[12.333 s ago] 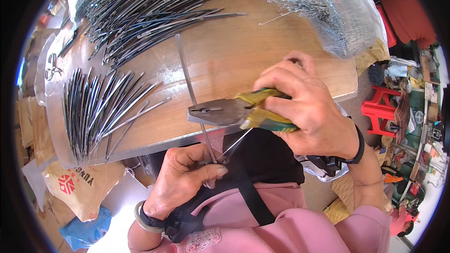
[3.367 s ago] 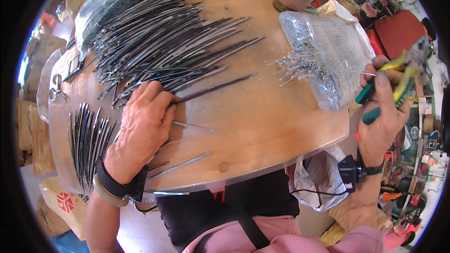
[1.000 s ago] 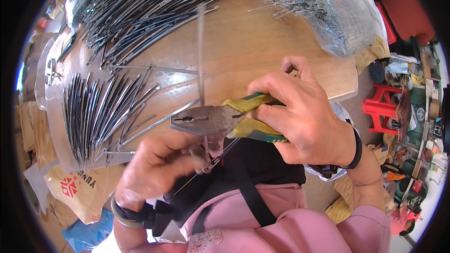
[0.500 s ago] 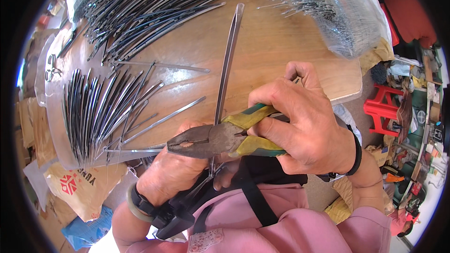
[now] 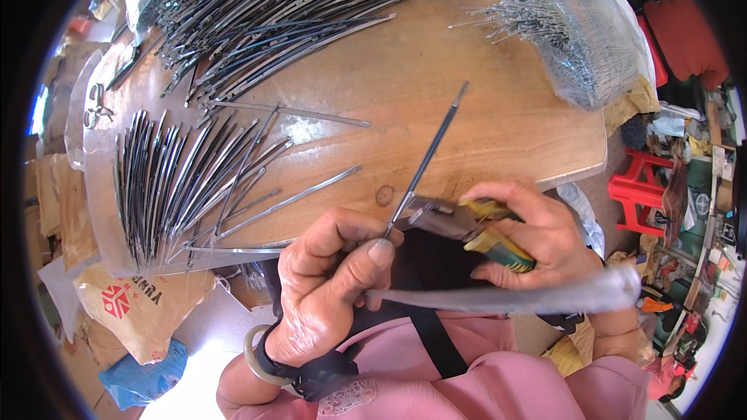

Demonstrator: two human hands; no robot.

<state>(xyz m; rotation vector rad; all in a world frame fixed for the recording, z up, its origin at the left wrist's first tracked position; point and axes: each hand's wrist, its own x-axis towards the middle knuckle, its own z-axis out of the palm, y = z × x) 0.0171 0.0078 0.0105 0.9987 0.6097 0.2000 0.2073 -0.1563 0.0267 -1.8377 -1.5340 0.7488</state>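
Observation:
My left hand [image 5: 323, 284] pinches a narrow dark metal strip [image 5: 430, 154] between thumb and fingers. This length leans away to the upper right over the table edge. From the same grip a second, motion-blurred strip length [image 5: 510, 297] points right, below the pliers. Whether both lengths are one folded piece, I cannot tell. In my right hand [image 5: 548, 229] are combination pliers with yellow and green handles and worn grey jaws [image 5: 445, 218]. Their nose meets or nearly meets the dark strip just above my left fingertips. The handles are somewhat apart.
Behind lies a large pile of dark metal strips [image 5: 257, 27], with a smaller fanned bunch [image 5: 167, 187] at the left of the wooden table [image 5: 412, 54]. A plastic-wrapped bundle of thin wires [image 5: 572, 35] lies far right. Scissors [image 5: 96, 105] rest far left; a red stool [image 5: 642, 190] stands right.
The pliers have moved right, off the top of my left hand, and their nose has turned. The strip has tilted rightward and turned narrow side up. A blurred length now swings out to the right.

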